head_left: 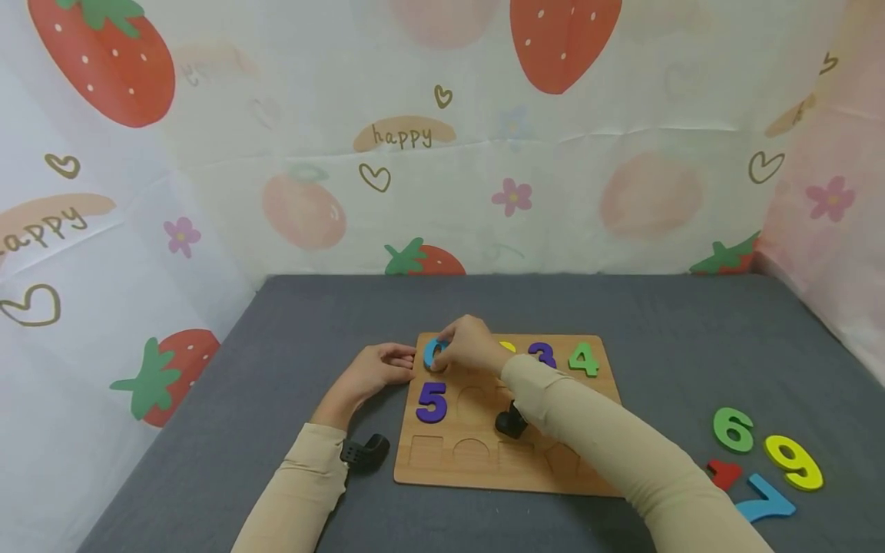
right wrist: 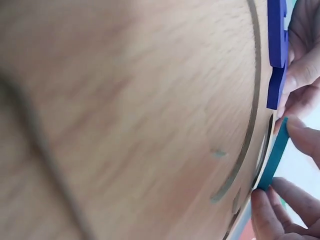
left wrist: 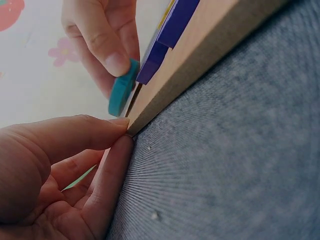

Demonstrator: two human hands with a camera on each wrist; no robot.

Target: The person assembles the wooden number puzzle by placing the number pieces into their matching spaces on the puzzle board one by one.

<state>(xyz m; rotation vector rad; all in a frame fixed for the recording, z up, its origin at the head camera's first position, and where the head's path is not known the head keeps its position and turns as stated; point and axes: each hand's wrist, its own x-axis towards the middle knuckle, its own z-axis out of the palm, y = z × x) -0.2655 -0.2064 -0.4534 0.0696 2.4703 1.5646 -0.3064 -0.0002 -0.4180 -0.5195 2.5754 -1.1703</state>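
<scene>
From the head, the right hand pinches the blue 0 at the upper-left corner of the wooden board. Left wrist: the left hand pinches the board's edge, thumb against finger. Right wrist: the 0 tilts between thumb and fingertips.

The left sleeve is plain beige and long, creased near its cuff, ending just behind the bare left grip; a black strap circles that cuff, with a black, round-ended device jutting off it; the matching beige right sleeve ends just behind the bare right grip, a similar black device beside its cuff.
</scene>
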